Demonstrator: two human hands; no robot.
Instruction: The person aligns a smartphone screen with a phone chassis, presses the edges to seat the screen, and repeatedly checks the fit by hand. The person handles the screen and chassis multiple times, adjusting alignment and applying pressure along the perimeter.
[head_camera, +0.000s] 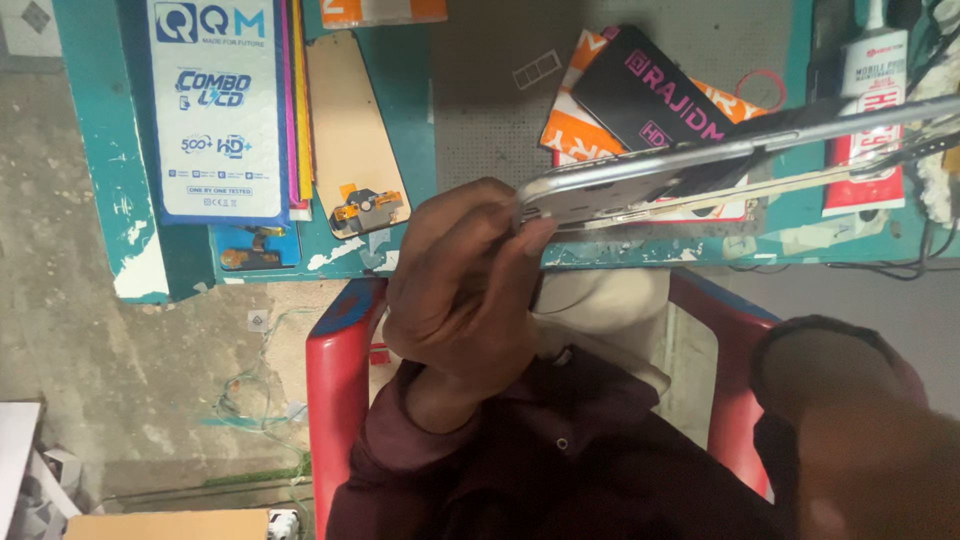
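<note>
My left hand (460, 290) comes out of a dark maroon sleeve and grips the near end of a silver phone (640, 180). The phone is held edge-on above the teal workbench (400, 90) and stretches to the right edge of the view. Its two thin layers sit slightly apart toward the right. A blurred dark sleeve and skin-coloured shape (860, 440) fills the lower right, close to the camera. It may be my right hand, but its fingers are not visible.
On the bench lie a blue-and-white flat box (215, 110), a beige screen panel with a flex cable (350, 130), black and orange boxes (650, 90), a red rubber band (760, 88) and a white-and-red glue tube (870, 110). A red plastic chair (335, 400) stands below me.
</note>
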